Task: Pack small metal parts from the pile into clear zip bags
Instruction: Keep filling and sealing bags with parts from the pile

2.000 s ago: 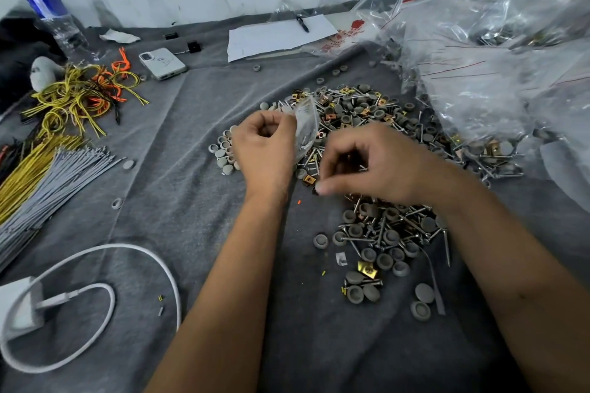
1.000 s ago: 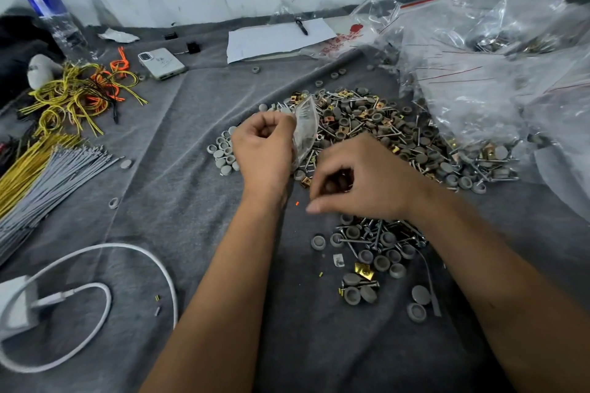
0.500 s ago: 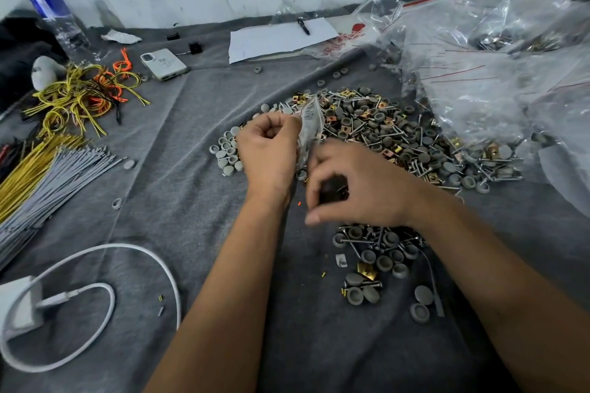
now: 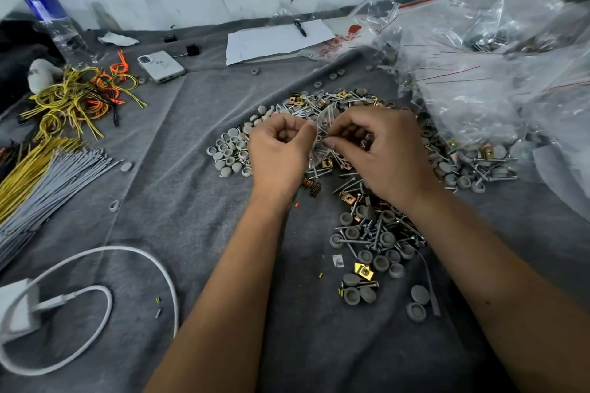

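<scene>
Over the pile of screws and gray caps on the gray cloth, the left hand is curled up and pinches one edge of a small clear bag. The right hand is curled too, and its fingertips pinch the other side of the bag. A big heap of clear bags lies just right of the pile.

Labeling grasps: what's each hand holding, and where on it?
Left hand pinches the clear bag by its left edge. Right hand pinches a small part at the bag's opening; which part, can't tell.
</scene>
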`<state>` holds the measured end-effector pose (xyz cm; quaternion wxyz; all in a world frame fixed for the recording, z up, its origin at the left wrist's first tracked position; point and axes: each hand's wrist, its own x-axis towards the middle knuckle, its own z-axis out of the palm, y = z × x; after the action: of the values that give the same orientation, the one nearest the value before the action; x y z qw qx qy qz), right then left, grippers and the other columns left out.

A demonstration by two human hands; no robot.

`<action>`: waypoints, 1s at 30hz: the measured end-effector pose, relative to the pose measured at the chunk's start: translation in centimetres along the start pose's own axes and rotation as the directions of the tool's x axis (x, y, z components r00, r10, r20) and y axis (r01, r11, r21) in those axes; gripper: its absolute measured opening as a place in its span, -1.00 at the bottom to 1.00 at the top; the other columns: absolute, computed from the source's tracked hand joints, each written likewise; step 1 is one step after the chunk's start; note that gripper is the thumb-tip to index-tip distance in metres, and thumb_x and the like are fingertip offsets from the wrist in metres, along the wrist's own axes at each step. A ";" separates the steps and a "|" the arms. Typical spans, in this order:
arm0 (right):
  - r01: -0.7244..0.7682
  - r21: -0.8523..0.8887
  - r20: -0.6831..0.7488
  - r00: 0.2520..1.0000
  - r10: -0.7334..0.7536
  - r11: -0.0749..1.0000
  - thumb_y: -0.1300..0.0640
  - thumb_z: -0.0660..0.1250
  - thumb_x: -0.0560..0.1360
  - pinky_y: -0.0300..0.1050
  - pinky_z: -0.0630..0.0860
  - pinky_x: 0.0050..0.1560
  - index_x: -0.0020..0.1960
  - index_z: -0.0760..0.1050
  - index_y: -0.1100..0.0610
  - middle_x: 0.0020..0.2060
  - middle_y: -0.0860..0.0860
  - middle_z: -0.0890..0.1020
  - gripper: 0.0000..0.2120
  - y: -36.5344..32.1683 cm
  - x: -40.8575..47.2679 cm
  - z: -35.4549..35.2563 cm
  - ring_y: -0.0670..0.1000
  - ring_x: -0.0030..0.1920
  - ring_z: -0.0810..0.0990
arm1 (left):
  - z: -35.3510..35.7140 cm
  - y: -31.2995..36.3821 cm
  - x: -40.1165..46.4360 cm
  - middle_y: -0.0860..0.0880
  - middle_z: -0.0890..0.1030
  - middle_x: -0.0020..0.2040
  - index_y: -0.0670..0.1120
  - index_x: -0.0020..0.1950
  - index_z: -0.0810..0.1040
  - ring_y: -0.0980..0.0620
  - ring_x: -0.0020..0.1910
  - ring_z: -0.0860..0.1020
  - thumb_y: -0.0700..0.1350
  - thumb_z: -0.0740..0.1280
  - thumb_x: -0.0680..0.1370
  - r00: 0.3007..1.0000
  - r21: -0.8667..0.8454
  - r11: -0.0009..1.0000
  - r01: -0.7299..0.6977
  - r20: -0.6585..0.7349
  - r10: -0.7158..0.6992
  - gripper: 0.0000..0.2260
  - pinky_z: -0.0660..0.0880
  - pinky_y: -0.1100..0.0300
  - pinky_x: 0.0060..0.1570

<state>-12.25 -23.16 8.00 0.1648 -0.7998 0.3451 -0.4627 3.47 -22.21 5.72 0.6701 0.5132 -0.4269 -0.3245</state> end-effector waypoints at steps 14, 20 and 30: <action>-0.218 0.174 0.868 0.495 -0.045 0.960 0.05 0.64 0.39 -0.04 0.59 0.02 -0.04 0.72 -0.02 -0.13 -0.02 0.70 -0.82 -1.7 0.0 -2.3 -0.01 -0.07 0.66 | -0.4 0.5 0.1 -0.04 0.47 -0.47 -0.11 -0.29 0.57 0.04 -0.50 0.34 -0.23 0.41 0.50 0.993 -0.093 0.995 0.032 -0.114 -0.043 -0.84 0.27 0.25 -0.42; 0.000 0.048 0.963 0.265 -0.047 0.999 -0.19 0.65 0.27 0.01 0.45 0.23 0.01 0.66 -0.23 -0.04 -0.18 0.55 -0.65 -3.1 -0.5 -1.8 -0.16 0.15 0.46 | -0.6 0.3 0.5 0.01 0.47 -0.49 -0.18 -0.23 0.60 0.13 -0.53 0.36 -0.33 0.39 0.56 0.990 -0.045 0.999 0.024 -0.135 -0.030 -0.83 0.30 0.30 -0.49; 0.146 -0.020 0.969 0.245 -0.017 0.989 -0.22 0.55 0.33 -0.13 0.14 0.16 -0.10 0.66 -0.18 -0.11 -0.16 0.66 -0.79 -3.7 -1.3 -1.2 -0.28 0.12 0.40 | -0.7 0.1 0.4 0.02 0.48 -0.48 -0.17 -0.21 0.61 0.12 -0.51 0.38 -0.30 0.40 0.56 0.991 -0.019 0.999 0.034 -0.131 -0.036 -0.85 0.31 0.28 -0.49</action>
<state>-12.21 -19.58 9.95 0.2748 -0.9394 0.1539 0.1351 4.24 -22.24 5.86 0.6953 0.5350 -0.3702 -0.3055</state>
